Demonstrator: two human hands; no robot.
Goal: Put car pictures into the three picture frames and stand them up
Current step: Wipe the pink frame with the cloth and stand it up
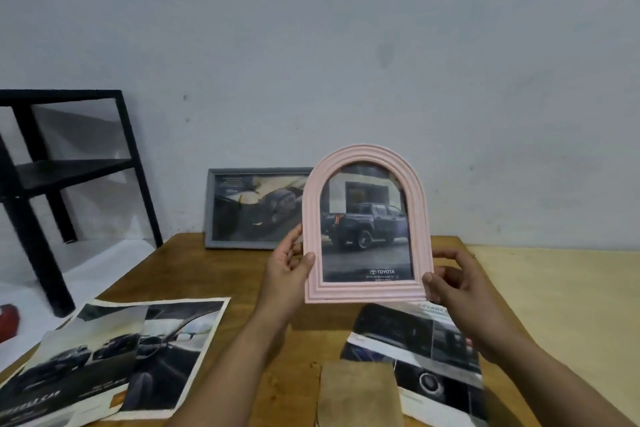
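left hand (289, 265), right hand (455, 282) each pinching one pink arched frame (367, 225); one grey frame (254, 208) upright behind.

The arched frame (367, 229) I've got here is pale pink with ridged bands, and the picture inside shows a dark grey-blue pickup with white TOYOTA lettering. The rectangular frame (258, 208) behind it is slate grey. The table (221, 270) is warm brown wood, the wall (346, 62) is a pale bluish grey, and the shelf unit (69, 163) is black.
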